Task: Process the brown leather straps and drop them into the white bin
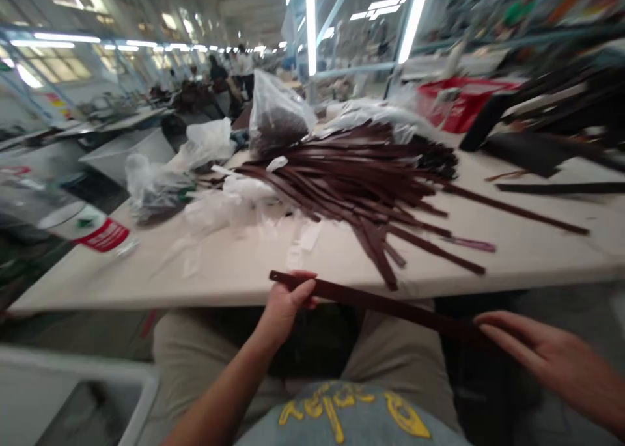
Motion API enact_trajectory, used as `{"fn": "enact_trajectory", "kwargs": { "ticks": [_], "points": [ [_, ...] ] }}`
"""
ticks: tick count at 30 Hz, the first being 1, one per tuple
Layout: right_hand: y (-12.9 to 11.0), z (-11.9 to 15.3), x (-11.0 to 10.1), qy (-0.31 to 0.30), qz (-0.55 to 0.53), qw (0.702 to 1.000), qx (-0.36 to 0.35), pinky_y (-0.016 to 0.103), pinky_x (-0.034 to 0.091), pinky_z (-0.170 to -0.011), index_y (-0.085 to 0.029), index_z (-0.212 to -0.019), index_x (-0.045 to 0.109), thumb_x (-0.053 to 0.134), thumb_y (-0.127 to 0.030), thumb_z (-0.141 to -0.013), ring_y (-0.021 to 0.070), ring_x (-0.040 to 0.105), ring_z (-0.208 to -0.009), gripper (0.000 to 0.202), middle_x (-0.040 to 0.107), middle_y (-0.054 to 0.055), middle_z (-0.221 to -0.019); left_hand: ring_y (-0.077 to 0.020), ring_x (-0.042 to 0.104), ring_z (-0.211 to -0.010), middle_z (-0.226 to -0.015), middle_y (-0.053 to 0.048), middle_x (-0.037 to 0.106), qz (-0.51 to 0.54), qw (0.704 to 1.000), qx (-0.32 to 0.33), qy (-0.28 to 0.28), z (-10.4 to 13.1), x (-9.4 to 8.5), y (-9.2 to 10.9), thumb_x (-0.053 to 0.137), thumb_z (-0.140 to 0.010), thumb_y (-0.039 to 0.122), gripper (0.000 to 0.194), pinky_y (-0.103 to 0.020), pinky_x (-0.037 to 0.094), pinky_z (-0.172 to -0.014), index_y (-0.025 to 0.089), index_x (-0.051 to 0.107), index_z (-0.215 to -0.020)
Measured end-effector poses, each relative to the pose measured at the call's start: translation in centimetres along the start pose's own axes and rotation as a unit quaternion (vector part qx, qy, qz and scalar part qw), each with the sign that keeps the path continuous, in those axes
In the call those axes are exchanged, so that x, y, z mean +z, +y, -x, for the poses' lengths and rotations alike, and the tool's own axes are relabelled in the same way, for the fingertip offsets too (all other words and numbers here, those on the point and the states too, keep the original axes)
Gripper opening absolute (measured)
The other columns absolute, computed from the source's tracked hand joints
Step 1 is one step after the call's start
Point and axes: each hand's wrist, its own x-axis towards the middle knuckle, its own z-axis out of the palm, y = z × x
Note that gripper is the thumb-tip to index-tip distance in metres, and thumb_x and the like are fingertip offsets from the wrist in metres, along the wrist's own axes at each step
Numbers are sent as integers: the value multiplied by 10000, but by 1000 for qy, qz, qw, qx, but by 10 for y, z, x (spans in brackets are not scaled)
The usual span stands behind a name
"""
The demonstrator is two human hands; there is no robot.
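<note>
Item one: my left hand is closed around one end of a dark brown strap, held just off the near edge of the surface. My right hand lies open, fingers flat along the strap's other end. Beyond, on the surface: a heap of like straps and clear plastic bags.

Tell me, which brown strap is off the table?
The strap in the person's hands: left hand grips one end, right hand touches the other. The other straps lie piled on the table.

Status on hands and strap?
Left hand gripping one end of dark strap. Right hand open, fingers on the far end. Strap pile on table ahead.
</note>
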Motion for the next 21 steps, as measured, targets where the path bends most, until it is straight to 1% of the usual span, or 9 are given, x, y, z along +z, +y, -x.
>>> {"fn": "enact_trajectory", "kwargs": {
  "ticks": [2, 4, 7, 9, 12, 13, 16, 18, 21],
  "points": [
    [-19, -11, 35, 17, -4, 997, -69, 404, 556, -607, -396, -1030, 737, 612, -581, -869, 277, 719, -753, 276, 748, 114, -944, -135, 647, -600, -775, -40, 681, 62, 996, -51, -23, 12, 13, -20, 827, -661, 529, 541, -223, 511, -563, 128, 656, -980],
    [-56, -17, 74, -17, -45, 992, -120, 405, 587, -778, -339, -1224, 659, 561, -517, -933, 277, 710, -954, 355, 718, 103, -1126, -150, 661, -611, -772, -52, 685, 94, 991, -82, -46, 21, 26, -33, 820, -663, 545, 552, -227, 513, -554, 124, 650, -978],
    [-111, -23, 122, -98, -114, 977, -153, 377, 589, -837, -243, -1262, 624, 587, -466, -936, 257, 700, -980, 397, 709, 75, -1148, -158, 659, -639, -800, -59, 695, 93, 991, -70, -69, 28, 34, -36, 811, -672, 554, 533, -246, 527, -579, 127, 660, -953],
    [-130, -29, 138, -105, -156, 973, -134, 336, 595, -783, -215, -1203, 652, 590, -420, -936, 225, 710, -882, 342, 730, 56, -1048, -174, 672, -709, -847, -66, 708, 61, 992, -43, -103, 29, 26, -32, 797, -700, 532, 504, -279, 553, -661, 134, 675, -984],
    [-133, -39, 137, -86, -209, 970, -89, 261, 565, -593, -208, -1073, 702, 592, -398, -930, 155, 650, -601, 261, 724, 19, -834, -210, 688, -883, -938, -80, 730, -97, 980, 3, -175, 30, -3, -22, 731, -792, 424, 378, -332, 549, -850, 172, 704, -1073],
    [-131, -41, 133, -81, -224, 968, -77, 240, 537, -532, -208, -1039, 712, 597, -402, -927, 135, 608, -530, 252, 712, 10, -782, -219, 683, -932, -961, -83, 734, -182, 968, 30, -172, 31, -14, -18, 699, -820, 376, 304, -343, 532, -903, 189, 722, -1059],
    [-124, -44, 121, -86, -256, 962, -51, 209, 479, -457, -201, -1002, 724, 613, -420, -921, 111, 561, -482, 258, 705, 8, -746, -225, 670, -978, -1024, -90, 734, -377, 917, 117, -56, 33, -38, -6, 615, -874, 301, 229, -354, 498, -959, 215, 748, -1040],
    [-123, -43, 119, -101, -267, 958, -42, 208, 480, -462, -197, -1002, 723, 616, -435, -922, 117, 578, -506, 272, 705, 10, -739, -198, 675, -893, -1032, -83, 731, -366, 921, 135, 4, 33, -40, 0, 605, -893, 341, 297, -330, 521, -883, 210, 719, -1135],
    [-124, -41, 123, -136, -272, 951, -46, 220, 507, -501, -198, -979, 724, 611, -443, -925, 131, 602, -537, 275, 683, 0, -688, -148, 643, -710, -864, -55, 726, -248, 963, 102, -26, 28, -27, 4, 637, -871, 451, 349, -266, 528, -700, 175, 727, -1064]
  ]
}}
